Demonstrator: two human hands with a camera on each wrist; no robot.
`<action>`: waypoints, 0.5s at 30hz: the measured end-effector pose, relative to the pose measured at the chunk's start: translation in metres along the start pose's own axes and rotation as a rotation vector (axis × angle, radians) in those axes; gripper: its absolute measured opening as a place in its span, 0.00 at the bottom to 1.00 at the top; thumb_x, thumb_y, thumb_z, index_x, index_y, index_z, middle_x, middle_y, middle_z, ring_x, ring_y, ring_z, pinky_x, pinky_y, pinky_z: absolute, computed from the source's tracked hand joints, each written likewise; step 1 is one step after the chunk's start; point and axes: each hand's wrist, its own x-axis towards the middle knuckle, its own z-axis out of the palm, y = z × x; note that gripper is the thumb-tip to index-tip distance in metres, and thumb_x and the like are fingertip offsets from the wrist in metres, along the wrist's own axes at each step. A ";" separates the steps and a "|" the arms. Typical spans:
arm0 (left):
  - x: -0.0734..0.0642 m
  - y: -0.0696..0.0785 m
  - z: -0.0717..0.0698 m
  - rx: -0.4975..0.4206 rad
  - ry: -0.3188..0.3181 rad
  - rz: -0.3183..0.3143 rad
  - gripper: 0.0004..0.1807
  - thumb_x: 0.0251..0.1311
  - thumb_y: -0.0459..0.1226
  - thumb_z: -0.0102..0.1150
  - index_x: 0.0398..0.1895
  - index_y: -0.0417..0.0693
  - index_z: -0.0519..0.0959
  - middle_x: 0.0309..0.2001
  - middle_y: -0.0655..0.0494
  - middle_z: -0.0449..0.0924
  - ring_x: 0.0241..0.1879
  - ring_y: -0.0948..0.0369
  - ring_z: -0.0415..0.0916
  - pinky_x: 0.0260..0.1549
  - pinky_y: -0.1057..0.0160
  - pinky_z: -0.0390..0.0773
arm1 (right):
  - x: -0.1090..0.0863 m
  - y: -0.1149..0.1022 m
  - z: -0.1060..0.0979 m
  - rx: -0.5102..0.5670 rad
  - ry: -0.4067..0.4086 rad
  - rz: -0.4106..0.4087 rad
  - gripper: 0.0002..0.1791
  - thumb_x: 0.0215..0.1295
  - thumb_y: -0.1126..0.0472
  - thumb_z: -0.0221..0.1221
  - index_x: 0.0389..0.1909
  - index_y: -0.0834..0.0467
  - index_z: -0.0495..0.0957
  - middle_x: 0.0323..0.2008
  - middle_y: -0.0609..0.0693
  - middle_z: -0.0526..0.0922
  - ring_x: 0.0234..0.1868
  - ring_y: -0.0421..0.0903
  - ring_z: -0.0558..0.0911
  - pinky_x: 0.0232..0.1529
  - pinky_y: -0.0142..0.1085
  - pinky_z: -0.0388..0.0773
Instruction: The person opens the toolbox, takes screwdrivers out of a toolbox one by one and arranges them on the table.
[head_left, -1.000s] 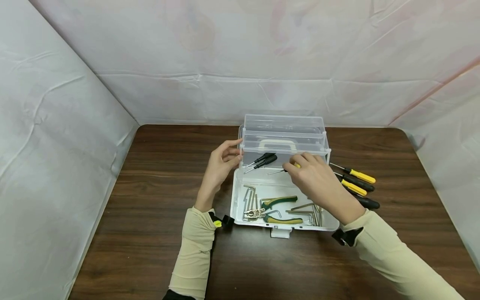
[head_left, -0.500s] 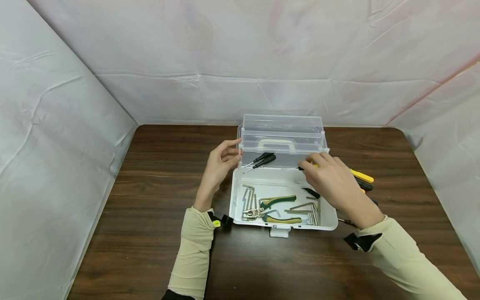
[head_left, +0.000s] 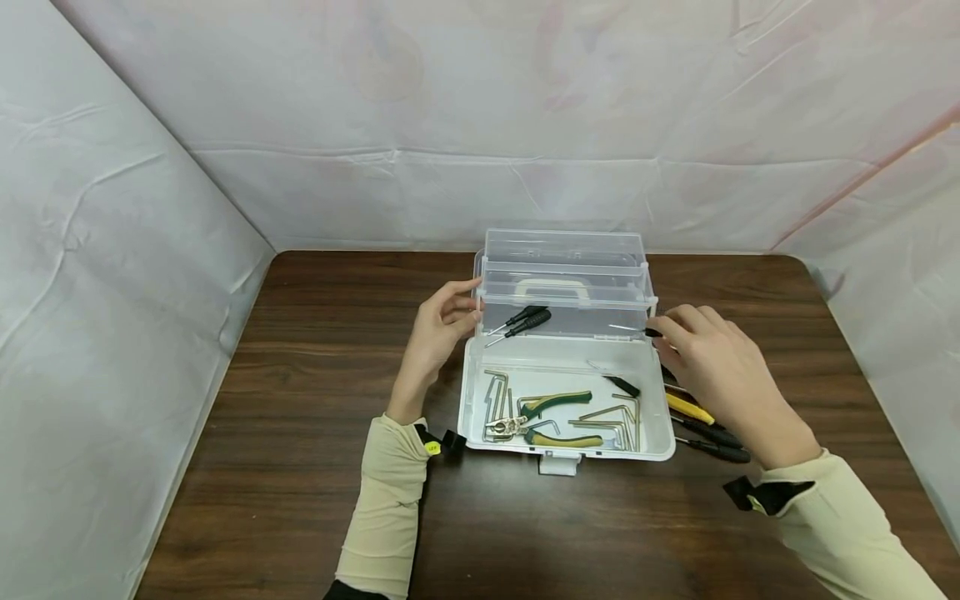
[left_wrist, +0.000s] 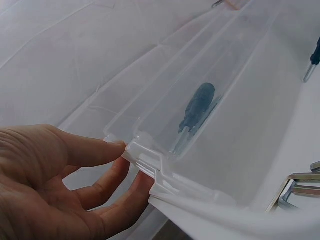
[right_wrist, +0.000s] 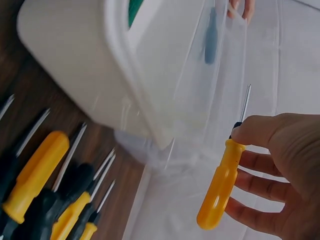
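Observation:
My right hand (head_left: 712, 358) pinches a screwdriver with a yellow handle (right_wrist: 220, 185) and black collar, just off the toolbox's right side. Its thin metal shank points towards the box. At the other end my left hand (head_left: 442, 333) holds the corner of the clear plastic tray (left_wrist: 150, 155) between thumb and fingers. The white toolbox (head_left: 472, 400) stands open. Black-handled screwdrivers (head_left: 531, 323) lie in the tray. In the base are green-handled pliers (head_left: 558, 404), several hex keys (head_left: 626, 425) and another black-handled screwdriver (head_left: 622, 385).
Several screwdrivers with yellow (right_wrist: 40, 172) and black handles lie on the wooden table (head_left: 337, 358), right of the toolbox. The box's latch (head_left: 558, 463) sticks out at the front. A white sheet wall (head_left: 420, 200) rises behind the table.
My right hand has moved right, from over the toolbox to beside its right end, carrying the yellow-handled screwdriver. The left hand has stayed on the tray corner.

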 end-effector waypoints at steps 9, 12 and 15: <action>-0.001 0.001 -0.003 0.001 -0.002 0.006 0.27 0.70 0.27 0.61 0.70 0.53 0.77 0.55 0.31 0.82 0.53 0.35 0.81 0.47 0.55 0.87 | -0.023 0.014 -0.004 0.001 -0.032 0.092 0.19 0.58 0.73 0.70 0.50 0.59 0.84 0.45 0.58 0.86 0.44 0.59 0.82 0.36 0.55 0.80; -0.002 0.001 -0.003 0.000 0.002 0.002 0.27 0.70 0.26 0.61 0.70 0.53 0.77 0.55 0.30 0.81 0.53 0.35 0.81 0.47 0.56 0.87 | -0.028 0.018 -0.005 -0.002 -0.052 0.123 0.19 0.58 0.73 0.70 0.51 0.60 0.84 0.46 0.59 0.86 0.44 0.60 0.82 0.36 0.56 0.80; -0.002 0.001 -0.004 0.005 0.005 -0.005 0.27 0.70 0.27 0.61 0.70 0.54 0.77 0.56 0.30 0.81 0.53 0.38 0.82 0.47 0.58 0.87 | -0.034 0.023 -0.004 -0.007 -0.078 0.151 0.20 0.58 0.73 0.70 0.52 0.61 0.83 0.46 0.61 0.85 0.45 0.62 0.81 0.35 0.58 0.80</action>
